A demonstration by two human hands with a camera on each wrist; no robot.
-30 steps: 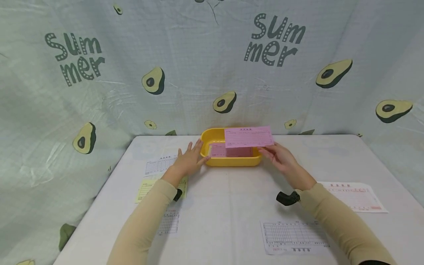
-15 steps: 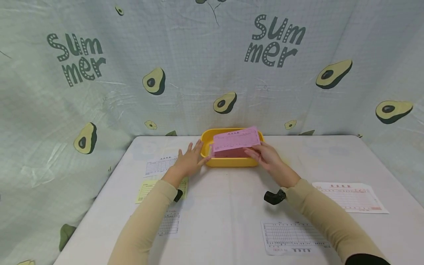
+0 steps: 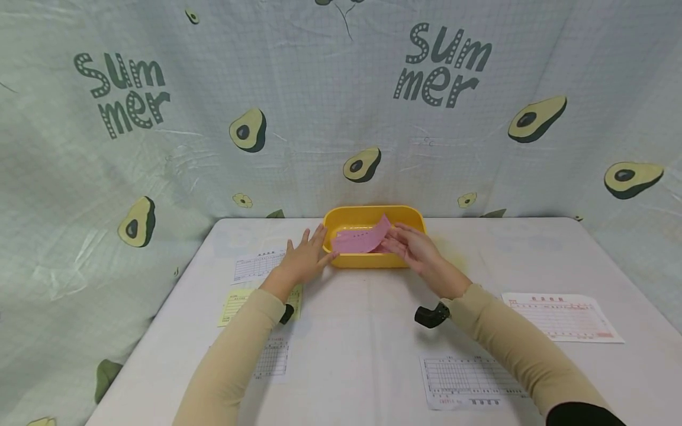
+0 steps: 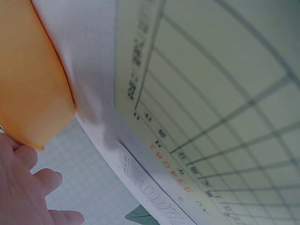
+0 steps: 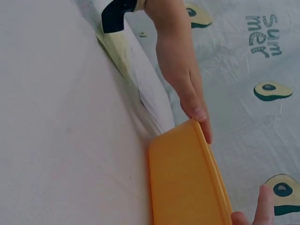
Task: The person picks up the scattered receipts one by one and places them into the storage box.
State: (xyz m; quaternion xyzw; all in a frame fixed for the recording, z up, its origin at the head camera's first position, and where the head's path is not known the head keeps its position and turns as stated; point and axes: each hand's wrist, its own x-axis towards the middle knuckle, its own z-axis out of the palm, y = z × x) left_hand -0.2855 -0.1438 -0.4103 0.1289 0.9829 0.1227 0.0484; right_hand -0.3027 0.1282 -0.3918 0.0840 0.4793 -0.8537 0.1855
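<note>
A yellow plastic tray (image 3: 373, 261) stands at the back middle of the table. My left hand (image 3: 305, 255) touches its left end, fingers spread; in the left wrist view the fingers of that hand (image 4: 23, 180) lie by the tray's rim (image 4: 33, 140). My right hand (image 3: 418, 251) reaches over the tray's right side and pinches the right end of a pink slip (image 3: 356, 241). The slip bends, its left part low inside the tray and its right corner raised. In the right wrist view, only fingertips of the right hand (image 5: 263, 206) show beside the tray (image 5: 183, 183).
Left of the tray lie a white printed slip (image 3: 256, 268), a yellow slip (image 3: 234, 305) and another white slip (image 3: 273, 360), partly under the left arm. A white form (image 3: 469, 381) and a red-printed form (image 3: 559, 316) lie on the right. A patterned curtain (image 3: 298, 118) hangs behind.
My right hand has moved left and down with the pink slip, from above the tray's right side into the tray. The left hand has stayed at the left end.
</note>
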